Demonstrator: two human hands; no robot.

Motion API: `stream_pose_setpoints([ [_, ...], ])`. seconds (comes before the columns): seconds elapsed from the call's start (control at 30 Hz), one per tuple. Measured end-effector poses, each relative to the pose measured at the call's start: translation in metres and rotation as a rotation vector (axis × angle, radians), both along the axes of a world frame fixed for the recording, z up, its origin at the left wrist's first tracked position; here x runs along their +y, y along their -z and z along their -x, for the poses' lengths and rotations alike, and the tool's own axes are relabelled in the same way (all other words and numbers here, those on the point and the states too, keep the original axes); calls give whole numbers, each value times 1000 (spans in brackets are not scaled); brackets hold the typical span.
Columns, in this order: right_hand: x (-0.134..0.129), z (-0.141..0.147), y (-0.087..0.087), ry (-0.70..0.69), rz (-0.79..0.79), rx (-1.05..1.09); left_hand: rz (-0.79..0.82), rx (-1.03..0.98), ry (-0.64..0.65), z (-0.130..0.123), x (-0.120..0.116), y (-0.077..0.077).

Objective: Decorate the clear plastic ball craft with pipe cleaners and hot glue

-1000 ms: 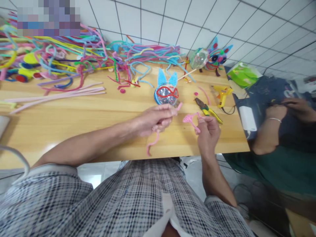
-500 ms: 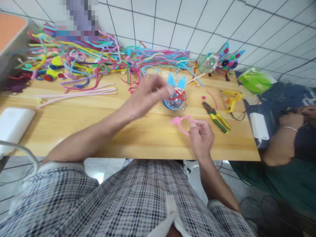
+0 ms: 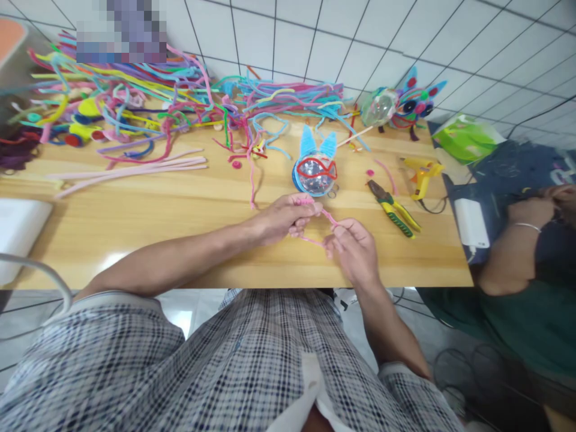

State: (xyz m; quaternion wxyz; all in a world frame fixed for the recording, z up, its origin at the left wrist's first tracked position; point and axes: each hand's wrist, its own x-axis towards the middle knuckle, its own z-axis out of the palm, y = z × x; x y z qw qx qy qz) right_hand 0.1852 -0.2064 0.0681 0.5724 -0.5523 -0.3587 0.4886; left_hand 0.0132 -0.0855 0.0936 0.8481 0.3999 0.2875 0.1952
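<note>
A loop of pink pipe cleaner [image 3: 329,216] is stretched between my two hands, low over the table. My left hand [image 3: 288,219] is closed on its wound end, which the fingers partly hide. The opposite side of the loop is pinched in my right hand [image 3: 355,246]. Just beyond my hands stands a clear round ornament [image 3: 315,175] with blue pipe-cleaner ears and a red pipe-cleaner shape across its front. A small grey ring lies at its right foot.
Pliers [image 3: 391,209] and a yellow glue gun [image 3: 422,177] lie to the right. Heaps of coloured pipe cleaners [image 3: 288,99] line the wall. Pale pink strips [image 3: 135,171] lie at left, a white power bank [image 3: 471,222] at right. Beside the table's right end is another person's arm [image 3: 513,252].
My left hand has come down towards me from beside the ornament and taken hold of the pink loop's wound end. My right hand keeps its hold, slightly further left.
</note>
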Motion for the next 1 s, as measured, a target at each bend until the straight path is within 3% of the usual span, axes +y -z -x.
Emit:
stream_pose_setpoints([
  [0.13, 4, 5, -8, -11, 34, 177, -58, 115, 37, -2, 7, -7],
  [0.33, 0, 5, -15, 0, 29, 310, -83, 43, 57, 4, 7, -17],
  [0.63, -7, -7, -12, 57, 8, 359, 202, -176, 41, -1, -1, 2],
  [0.8, -8, -9, -8, 44, 17, 448, 159, -73, -22, 0, -5, 0],
  [1.0, -13, -13, -9, 5, 82, 436, 61, -29, 11, 1, -5, 2],
])
